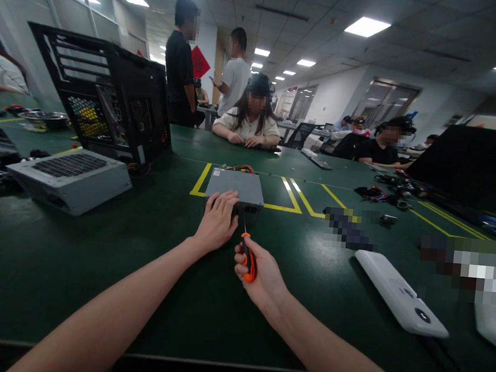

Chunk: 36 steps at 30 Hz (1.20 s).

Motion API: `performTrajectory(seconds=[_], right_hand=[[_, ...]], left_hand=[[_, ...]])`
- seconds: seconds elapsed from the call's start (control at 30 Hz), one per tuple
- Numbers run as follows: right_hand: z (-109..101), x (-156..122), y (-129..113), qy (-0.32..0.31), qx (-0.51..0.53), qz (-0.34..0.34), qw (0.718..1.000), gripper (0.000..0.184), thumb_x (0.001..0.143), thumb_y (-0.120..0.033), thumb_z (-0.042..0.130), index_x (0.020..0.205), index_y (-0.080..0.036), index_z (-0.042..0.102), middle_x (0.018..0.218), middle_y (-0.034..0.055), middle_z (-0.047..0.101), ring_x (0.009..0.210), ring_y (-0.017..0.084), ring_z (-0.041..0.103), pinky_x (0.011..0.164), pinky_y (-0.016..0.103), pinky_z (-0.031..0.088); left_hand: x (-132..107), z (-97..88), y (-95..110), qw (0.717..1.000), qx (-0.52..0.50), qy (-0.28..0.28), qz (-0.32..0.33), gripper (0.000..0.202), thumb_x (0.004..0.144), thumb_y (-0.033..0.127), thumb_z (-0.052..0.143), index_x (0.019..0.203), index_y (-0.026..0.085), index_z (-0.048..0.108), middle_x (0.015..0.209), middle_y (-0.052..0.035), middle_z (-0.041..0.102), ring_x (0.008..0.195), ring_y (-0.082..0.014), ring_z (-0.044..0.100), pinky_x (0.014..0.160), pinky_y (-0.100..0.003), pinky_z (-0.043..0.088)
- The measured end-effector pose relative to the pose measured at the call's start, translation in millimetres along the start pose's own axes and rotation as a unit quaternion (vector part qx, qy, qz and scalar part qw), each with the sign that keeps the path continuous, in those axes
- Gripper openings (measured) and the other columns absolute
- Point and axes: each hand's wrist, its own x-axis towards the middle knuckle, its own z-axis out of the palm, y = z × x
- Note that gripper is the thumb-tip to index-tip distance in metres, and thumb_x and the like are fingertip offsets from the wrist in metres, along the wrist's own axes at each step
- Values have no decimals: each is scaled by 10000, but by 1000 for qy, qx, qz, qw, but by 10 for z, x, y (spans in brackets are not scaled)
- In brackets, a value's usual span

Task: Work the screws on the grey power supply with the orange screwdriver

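Note:
A grey computer power supply (248,185) lies on the green table in front of me, with colored wires at its far side. My left hand (217,221) grips its near left edge, fingers over the top and thumb by the near face. My right hand (264,271) is closed around the orange and black handle of a screwdriver (249,260). The thin shaft points away from me and reaches the near face of the power supply. Whether the tip sits in a screw is too small to tell.
To the left are a second power supply (75,179), a black computer case (137,107) and a metal bowl (45,118). A white device (395,288) lies at right, near cables (377,194) and a black panel (471,165). A person (251,114) sits opposite.

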Motion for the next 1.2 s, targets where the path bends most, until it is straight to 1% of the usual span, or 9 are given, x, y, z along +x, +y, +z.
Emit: performTrajectory(seconds=[0.13, 0.2, 0.37, 0.47, 0.6, 0.7, 0.93, 1.1, 1.2], right_hand=[[-25, 13, 3, -9, -11, 23, 1000, 193, 831, -259, 439, 824, -105, 556, 659, 25, 518, 480, 53, 472, 394, 140, 372], [-28, 18, 7, -6, -14, 26, 1000, 225, 843, -271, 417, 856, -102, 565, 653, 24, 514, 478, 55, 473, 388, 141, 364], [4, 9, 7, 10, -6, -7, 1000, 77, 782, -205, 521, 763, -130, 521, 626, 1, 500, 449, 44, 446, 333, 118, 272], [11, -4, -1, 11, -5, -16, 1000, 54, 770, -178, 532, 749, -133, 509, 637, -2, 506, 454, 38, 445, 345, 114, 285], [-10, -5, -1, 1, -10, 11, 1000, 165, 815, -254, 472, 815, -110, 552, 651, 15, 512, 471, 47, 457, 384, 135, 355], [-28, 13, 9, -17, -11, 23, 1000, 218, 837, -274, 429, 856, -106, 568, 633, 12, 499, 455, 43, 436, 361, 128, 325], [-16, 14, 14, 1, -8, -12, 1000, 65, 766, -191, 547, 765, -130, 525, 651, 4, 516, 459, 34, 437, 339, 111, 282], [6, -13, -11, -17, -12, 16, 1000, 201, 836, -258, 440, 809, -99, 561, 635, 19, 515, 452, 42, 447, 363, 129, 339], [4, -4, -13, -17, -8, 19, 1000, 235, 847, -276, 417, 853, -96, 569, 635, 23, 515, 452, 47, 451, 356, 132, 333]], left_hand=[[-2, 7, -9, 1000, 0, -1, 2, 334, 797, 158, 412, 1131, 161, 395, 1257, -102, 458, 1231, -206, 344, 1047, -425, 195], [-1, 10, -13, 1000, 2, -3, 2, 333, 796, 158, 413, 1129, 160, 397, 1258, -101, 457, 1228, -206, 349, 1048, -423, 194], [-1, 13, -10, 1000, 8, -2, 1, 334, 792, 169, 428, 1125, 157, 401, 1256, -97, 461, 1224, -210, 350, 1046, -421, 196], [-4, 5, -6, 1000, 9, -3, 0, 328, 796, 167, 424, 1123, 157, 402, 1261, -98, 458, 1225, -209, 348, 1047, -420, 194], [-6, -6, -6, 1000, 10, -5, 1, 329, 798, 164, 417, 1127, 158, 401, 1262, -98, 458, 1226, -211, 350, 1045, -425, 197], [-3, -6, -6, 1000, 12, -6, 2, 323, 799, 165, 417, 1121, 156, 405, 1257, -98, 461, 1230, -204, 345, 1048, -413, 196], [-5, -1, -8, 1000, 7, -1, 3, 319, 801, 175, 421, 1119, 153, 407, 1254, -100, 462, 1227, -204, 348, 1050, -412, 190], [-4, 0, -15, 1000, 8, -4, 4, 327, 798, 166, 413, 1125, 156, 409, 1264, -105, 453, 1231, -213, 344, 1043, -429, 198], [-1, 9, -18, 1000, 8, -3, 5, 331, 793, 163, 416, 1124, 159, 413, 1259, -101, 457, 1230, -210, 345, 1043, -426, 201]])
